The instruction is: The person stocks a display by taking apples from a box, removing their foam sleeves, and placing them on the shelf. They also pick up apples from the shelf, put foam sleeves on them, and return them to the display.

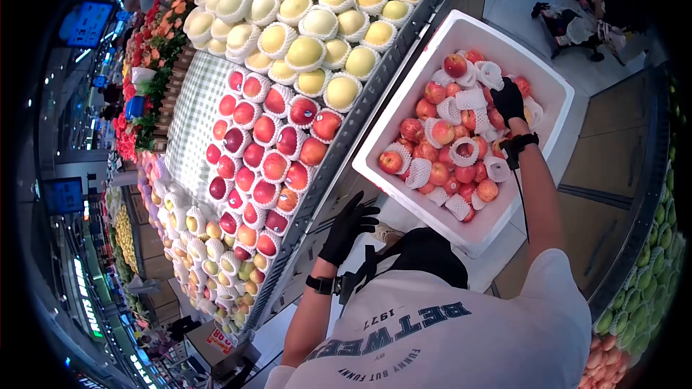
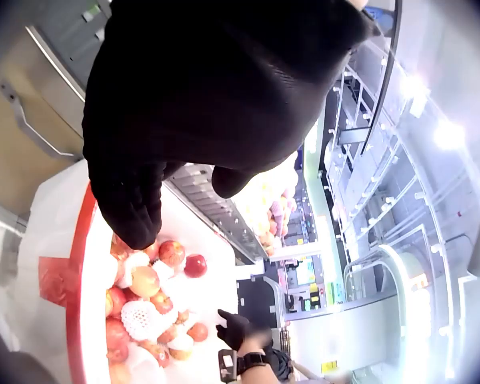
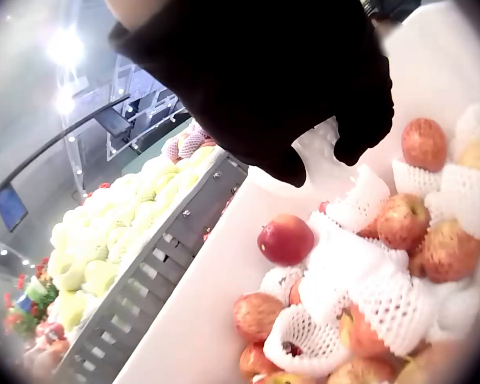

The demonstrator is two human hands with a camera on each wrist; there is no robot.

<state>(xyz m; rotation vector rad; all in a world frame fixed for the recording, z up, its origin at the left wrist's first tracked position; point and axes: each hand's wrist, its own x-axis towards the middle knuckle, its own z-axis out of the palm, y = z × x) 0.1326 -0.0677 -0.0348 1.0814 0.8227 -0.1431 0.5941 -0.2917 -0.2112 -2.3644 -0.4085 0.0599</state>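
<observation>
My right hand (image 1: 509, 101), in a black glove, reaches into a white foam box (image 1: 461, 239) of red apples (image 1: 487, 189). In the right wrist view its thumb and fingers pinch a white foam net sleeve (image 3: 322, 152) above the fruit. Loose apples (image 3: 286, 239) and more foam nets (image 3: 307, 340) lie just under the fingertips. My left hand (image 1: 347, 227), also gloved in black, hangs between the box and the fruit display, fingers loosely spread and holding nothing. In the left wrist view that hand (image 2: 216, 88) fills the upper part.
A sloped display holds netted red apples (image 1: 264, 129) and yellow fruit (image 1: 305, 52), with a dark slatted rail (image 1: 303, 205) along its front. Checked cloth (image 1: 194, 115) shows beside the red apples. Green fruit (image 1: 638, 295) lies on another stand at the right. A stroller (image 1: 584, 25) stands behind the box.
</observation>
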